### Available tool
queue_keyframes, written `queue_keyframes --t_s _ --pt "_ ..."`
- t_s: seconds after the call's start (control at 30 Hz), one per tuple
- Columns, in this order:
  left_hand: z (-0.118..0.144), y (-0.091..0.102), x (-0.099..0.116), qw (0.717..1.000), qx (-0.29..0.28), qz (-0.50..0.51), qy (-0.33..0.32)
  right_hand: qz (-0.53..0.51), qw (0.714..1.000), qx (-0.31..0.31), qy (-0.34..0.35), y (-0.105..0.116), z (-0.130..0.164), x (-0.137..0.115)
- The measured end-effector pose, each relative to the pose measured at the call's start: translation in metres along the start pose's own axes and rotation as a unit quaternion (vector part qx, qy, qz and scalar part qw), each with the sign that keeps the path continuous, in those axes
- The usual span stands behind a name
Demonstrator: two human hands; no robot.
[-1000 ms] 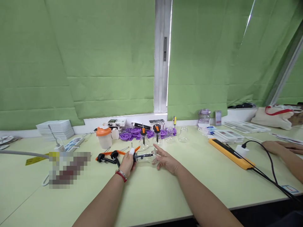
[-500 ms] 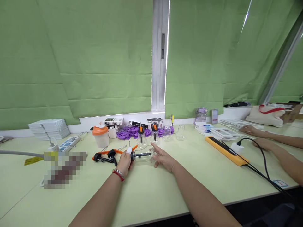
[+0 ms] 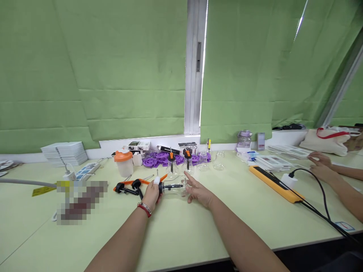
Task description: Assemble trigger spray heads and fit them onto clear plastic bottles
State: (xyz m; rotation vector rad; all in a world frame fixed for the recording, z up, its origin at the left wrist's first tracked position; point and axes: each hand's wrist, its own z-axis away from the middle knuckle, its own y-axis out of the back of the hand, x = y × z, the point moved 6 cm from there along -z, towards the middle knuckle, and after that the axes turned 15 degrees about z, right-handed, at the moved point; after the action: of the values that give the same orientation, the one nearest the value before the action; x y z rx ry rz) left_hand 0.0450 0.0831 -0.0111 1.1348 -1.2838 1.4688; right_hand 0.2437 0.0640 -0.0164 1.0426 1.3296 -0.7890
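A clear, flask-shaped glass bottle (image 3: 176, 192) with a black collar and a dark rod inside lies sideways just above the table. My left hand (image 3: 151, 193) is wrapped round its black collar end, a white covering on the thumb. At the wide base, my right hand (image 3: 198, 192) cups the glass between thumb and fingers; some fingertips are hidden behind it. Behind stand two similar bottles, the left bottle (image 3: 171, 169) and the right bottle (image 3: 187, 164), with black and orange tops. Black parts with orange handles (image 3: 127, 187) lie left of my left hand.
Two bare glass bottles, one here (image 3: 219, 162), stand near purple plastic parts (image 3: 153, 160). An orange-lidded cup (image 3: 124, 166) is at left. A yellow power strip (image 3: 275, 184) with black cables lies at right, beside a co-worker's hands (image 3: 321, 166). White stacked sheets (image 3: 64, 153) sit far left.
The view has shifted slightly, so everything appears a little further right. My hands keep the same hold on the bottle. The co-worker's hands have come closer together.
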Motion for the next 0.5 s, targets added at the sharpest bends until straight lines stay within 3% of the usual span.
queue_keyframes --t_s 0.5 --pt "-0.0001 -0.0024 0.0 1.0 0.019 -0.009 -0.004 -0.021 0.999 0.016 -0.035 -0.0026 -0.0068 0.006"
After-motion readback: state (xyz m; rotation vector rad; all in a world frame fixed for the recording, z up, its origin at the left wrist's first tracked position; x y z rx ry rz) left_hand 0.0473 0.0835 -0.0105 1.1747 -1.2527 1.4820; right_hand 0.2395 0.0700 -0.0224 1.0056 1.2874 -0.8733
